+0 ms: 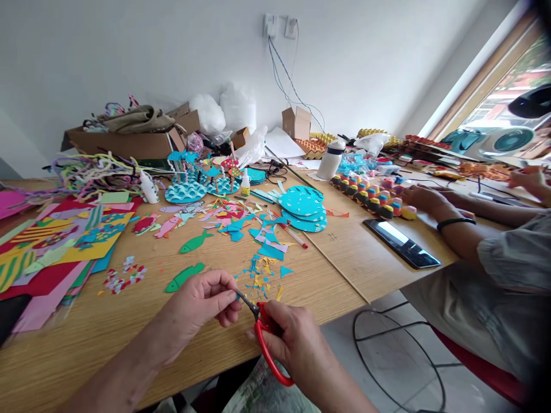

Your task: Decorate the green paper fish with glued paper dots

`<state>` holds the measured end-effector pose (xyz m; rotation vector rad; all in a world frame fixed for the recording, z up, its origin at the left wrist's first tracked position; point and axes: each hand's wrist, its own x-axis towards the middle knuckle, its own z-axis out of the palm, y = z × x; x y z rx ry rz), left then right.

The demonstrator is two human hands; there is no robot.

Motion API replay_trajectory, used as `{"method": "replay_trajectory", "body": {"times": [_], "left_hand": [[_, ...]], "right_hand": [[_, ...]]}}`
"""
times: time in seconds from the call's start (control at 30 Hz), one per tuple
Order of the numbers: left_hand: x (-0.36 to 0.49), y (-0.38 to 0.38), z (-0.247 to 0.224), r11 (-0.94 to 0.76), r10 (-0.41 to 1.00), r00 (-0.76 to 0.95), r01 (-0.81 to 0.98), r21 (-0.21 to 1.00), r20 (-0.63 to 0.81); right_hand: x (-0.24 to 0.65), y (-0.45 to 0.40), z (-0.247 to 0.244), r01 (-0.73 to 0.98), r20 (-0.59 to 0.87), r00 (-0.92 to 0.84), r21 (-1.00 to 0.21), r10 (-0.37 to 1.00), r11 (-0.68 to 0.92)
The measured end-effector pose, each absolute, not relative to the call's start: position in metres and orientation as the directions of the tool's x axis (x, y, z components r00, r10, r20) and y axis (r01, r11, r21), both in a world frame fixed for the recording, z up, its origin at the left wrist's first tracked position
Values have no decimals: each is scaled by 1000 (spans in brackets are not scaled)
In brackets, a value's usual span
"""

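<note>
My right hand [297,338] grips a pair of red-handled scissors [270,355], their dark blades pointing up and left. At the blade tips my left hand [206,304] is pinched closed, thumb against fingers. Whatever lies in that pinch is too small to make out. Just beyond my left hand is a green paper fish [184,276], and a second green fish [194,242] lies farther back. Small blue and yellow paper scraps [260,275] are scattered ahead of the scissors.
Stacked coloured paper [64,246] covers the left side. Turquoise discs [303,206], a thin stick [336,267] and a phone [401,243] lie to the right. A glue bottle [245,184] stands mid-table. Another person's hand [424,201] is beside painted egg-carton cups [370,195].
</note>
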<state>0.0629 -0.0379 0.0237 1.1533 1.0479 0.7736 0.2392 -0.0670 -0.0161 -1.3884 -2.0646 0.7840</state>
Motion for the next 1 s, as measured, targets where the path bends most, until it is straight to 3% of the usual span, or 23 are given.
{"method": "replay_trajectory", "body": {"times": [0.23,0.6,0.73,0.87,1.0], "left_hand": [[60,-32,28,288,888,349,85,954,-300],[43,-16,21,278,884,323,218,935,-338],[26,-9,23,215,905,260,404,889,-337],[11,1,21,15,926,266,683,730,-267],[0,6,10,-57,924,289,752,656,-252]], "right_hand": [[243,-64,-15,699,55,-349,-650,936,298],[255,-46,8,859,-62,-377,-398,924,323],[262,-40,14,900,-70,-340,-315,938,303],[267,-32,12,929,-68,-305,-241,950,281],[269,-26,12,941,-93,-292,-206,952,269]]}}
